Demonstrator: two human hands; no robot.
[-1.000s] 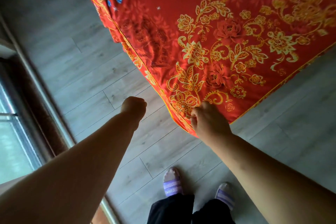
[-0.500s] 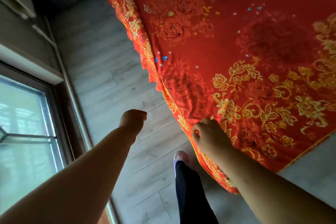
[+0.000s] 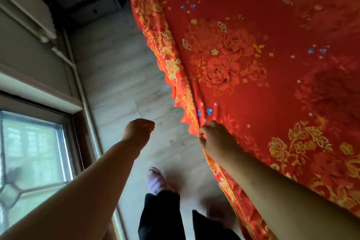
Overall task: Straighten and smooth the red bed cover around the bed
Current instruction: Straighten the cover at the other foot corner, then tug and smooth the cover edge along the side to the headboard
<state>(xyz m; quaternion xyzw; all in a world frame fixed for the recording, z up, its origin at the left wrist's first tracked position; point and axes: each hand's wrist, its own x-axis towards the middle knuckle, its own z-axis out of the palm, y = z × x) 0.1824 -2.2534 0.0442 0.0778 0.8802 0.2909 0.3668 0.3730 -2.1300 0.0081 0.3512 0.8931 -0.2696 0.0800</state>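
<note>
Now the right hand (image 3: 216, 139) pinches the scalloped edge of the red bed cover (image 3: 263, 87), which spreads beyond and right of it. Well left, the left hand (image 3: 139, 129) hangs fisted, empty, above the floor (image 3: 120, 76).

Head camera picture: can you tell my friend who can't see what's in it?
A person's right hand pinches the scalloped gold edge of a red bed cover with gold flowers, while the left hand is a loose fist over the grey wood floor. A window is on the left, with slippered feet below.
</note>
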